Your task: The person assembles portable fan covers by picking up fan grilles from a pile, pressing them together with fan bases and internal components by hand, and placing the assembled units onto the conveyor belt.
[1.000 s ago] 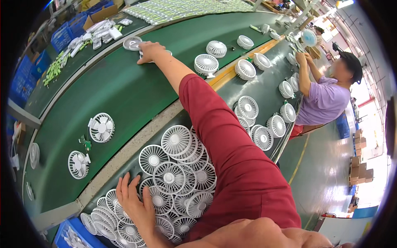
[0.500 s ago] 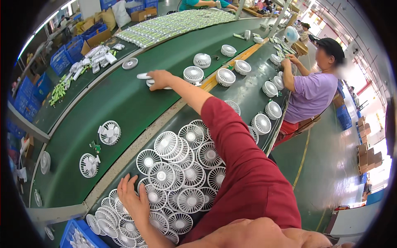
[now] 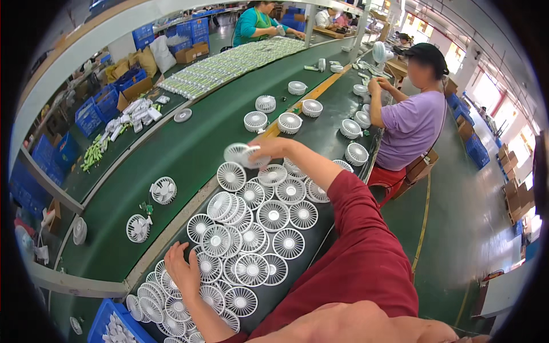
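My right hand [image 3: 273, 148] is closed on white round fan covers [image 3: 235, 152], smeared by motion, above the far end of a spread of white fan grilles [image 3: 273, 215]. Exactly how many it grips I cannot tell. Lower left, my left hand [image 3: 184, 270] rests beside the same spread, fingers apart, with nothing in it. Round grilles with thin spokes overlap one another there, some stacked. On the green belt [image 3: 189, 154] to the left lie two fan heads with bare blades [image 3: 163, 190], with small green circuit boards beside them.
Several assembled fan heads [image 3: 255, 121] stand along the wooden strip. A person in a purple shirt [image 3: 414, 117] works at the right; another in teal [image 3: 251, 26] is at the far side, behind rows of green-white parts [image 3: 229, 63]. A blue bin [image 3: 108, 320] sits lower left.
My right hand has come back from the belt toward me and right, carrying white round covers over the grilles. The view has shifted; my left hand stays about where it was.
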The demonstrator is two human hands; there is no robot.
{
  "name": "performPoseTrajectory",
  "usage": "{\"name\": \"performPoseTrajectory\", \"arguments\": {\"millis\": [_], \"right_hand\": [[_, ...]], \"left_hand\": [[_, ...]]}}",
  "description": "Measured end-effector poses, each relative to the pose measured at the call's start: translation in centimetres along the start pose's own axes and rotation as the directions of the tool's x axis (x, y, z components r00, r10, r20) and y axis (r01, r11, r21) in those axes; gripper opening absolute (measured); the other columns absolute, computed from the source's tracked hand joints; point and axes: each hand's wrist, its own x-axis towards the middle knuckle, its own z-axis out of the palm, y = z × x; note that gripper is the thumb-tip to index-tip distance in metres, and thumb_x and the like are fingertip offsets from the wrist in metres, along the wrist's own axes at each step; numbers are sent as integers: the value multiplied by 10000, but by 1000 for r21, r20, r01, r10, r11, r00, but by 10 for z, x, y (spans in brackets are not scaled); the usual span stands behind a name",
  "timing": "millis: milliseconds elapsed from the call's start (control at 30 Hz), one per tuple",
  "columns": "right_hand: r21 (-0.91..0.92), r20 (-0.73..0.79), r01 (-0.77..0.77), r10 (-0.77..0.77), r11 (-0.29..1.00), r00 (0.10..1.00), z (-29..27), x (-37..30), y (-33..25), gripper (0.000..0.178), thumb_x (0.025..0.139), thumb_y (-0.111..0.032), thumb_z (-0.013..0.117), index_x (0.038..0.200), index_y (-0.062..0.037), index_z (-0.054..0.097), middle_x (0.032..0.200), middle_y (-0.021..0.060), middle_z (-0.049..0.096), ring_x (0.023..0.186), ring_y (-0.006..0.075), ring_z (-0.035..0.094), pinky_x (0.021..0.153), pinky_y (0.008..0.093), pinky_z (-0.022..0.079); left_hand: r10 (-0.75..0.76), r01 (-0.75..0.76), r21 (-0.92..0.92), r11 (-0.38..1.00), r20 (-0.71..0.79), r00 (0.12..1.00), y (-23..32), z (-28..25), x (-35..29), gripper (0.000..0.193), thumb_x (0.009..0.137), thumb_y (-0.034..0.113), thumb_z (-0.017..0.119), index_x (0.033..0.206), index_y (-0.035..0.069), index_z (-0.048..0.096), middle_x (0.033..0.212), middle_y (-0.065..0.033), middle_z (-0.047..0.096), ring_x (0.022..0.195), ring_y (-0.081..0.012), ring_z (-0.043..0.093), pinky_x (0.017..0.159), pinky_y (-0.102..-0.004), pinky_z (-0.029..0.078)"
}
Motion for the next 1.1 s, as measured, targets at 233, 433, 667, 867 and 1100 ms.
{"name": "performPoseTrajectory", "arguments": {"millis": [233, 433, 667, 867, 1100], "right_hand": [[-572, -129, -39, -43, 819, 991, -10, -25, 16, 662, 789, -450, 681, 1273, -20, 541, 1147, 168, 627, 1067, 253, 586, 937, 346, 441], [-876, -470, -441, -138, 193, 872, -26, -29, -11, 546, 724, -532, 703, 975, -47, 677, 925, 136, 686, 846, 302, 670, 735, 409, 529], [-937, -123, 58, -481, 343, 868, -3, 116, -38, 459, 796, -377, 677, 1135, -74, 613, 1065, 174, 650, 992, 351, 615, 864, 444, 494], [-937, -258, -104, -461, 334, 849, -10, 305, -30, 642, 813, -406, 649, 1278, 4, 484, 1297, 195, 523, 1212, 354, 484, 1020, 418, 402], [-844, -502, -386, -295, 371, 813, 29, 365, -25, 698, 842, -517, 589, 1370, -99, 405, 1381, 116, 456, 1237, 353, 449, 1020, 469, 370]], "left_hand": [[22, -22, 28, 999, -28, 999, -19, -3, -6, 262, 804, 155, 644, 1043, 47, 647, 1198, -168, 588, 1153, -349, 486, 1009, -444, 357], [91, -91, -11, 996, -48, 995, -15, 6, 5, 259, 781, 174, 666, 1012, 55, 664, 1160, -164, 612, 1119, -355, 511, 975, -445, 376], [40, -39, 19, 999, -59, 997, -9, -2, 0, 278, 755, 174, 689, 1004, 54, 665, 1140, -156, 618, 1129, -368, 508, 968, -455, 377], [41, -39, 60, 997, -22, 999, -6, -2, 1, 282, 760, 173, 696, 1019, 68, 657, 1161, -124, 597, 1146, -349, 497, 956, -449, 385], [-59, 56, 116, 992, 22, 998, -4, -11, -1, 305, 757, 170, 707, 1046, 90, 646, 1173, -94, 590, 1140, -321, 502, 928, -435, 400]]}}
